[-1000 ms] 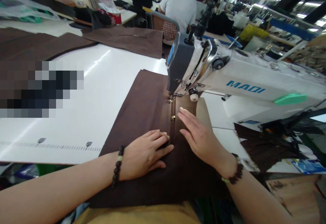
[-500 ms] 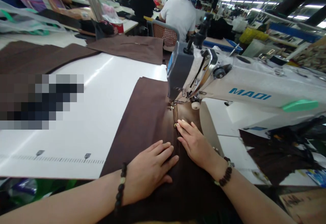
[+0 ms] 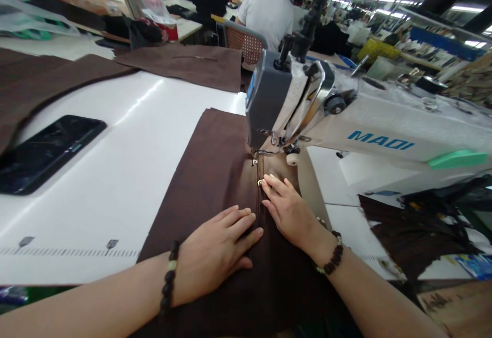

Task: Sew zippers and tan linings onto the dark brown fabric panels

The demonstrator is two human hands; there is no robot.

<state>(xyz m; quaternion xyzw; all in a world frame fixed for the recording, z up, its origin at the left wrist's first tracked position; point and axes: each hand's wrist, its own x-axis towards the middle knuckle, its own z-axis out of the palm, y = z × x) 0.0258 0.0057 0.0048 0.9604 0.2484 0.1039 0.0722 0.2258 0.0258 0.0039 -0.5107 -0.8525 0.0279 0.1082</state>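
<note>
A dark brown piece of fabric (image 3: 200,184) lies under the needle end of a white sewing machine (image 3: 330,128). A zipper (image 3: 259,202) runs along it toward the presser foot (image 3: 254,161). My left hand (image 3: 215,253) rests flat on the fabric left of the zipper, fingers stretched out and thumb apart. Across the zipper, my right hand (image 3: 294,215) lies with extended fingers, their tips against the brass zipper slider (image 3: 260,183) just in front of the foot. Whether those fingertips pinch the slider is hard to see; the thumb stands apart from them.
A black phone (image 3: 54,148) lies on the white tabletop (image 3: 154,138) at left. More brown fabric pieces (image 3: 184,66) lie behind it. Dark cloth scraps (image 3: 403,235) sit at right. Ahead, a person in a white shirt (image 3: 267,15) sits on a chair (image 3: 244,41).
The view has shifted slightly, moving most things a little left in the picture. Both hands keep nearly the same pose on the fabric, and the slider appears slightly nearer the presser foot.
</note>
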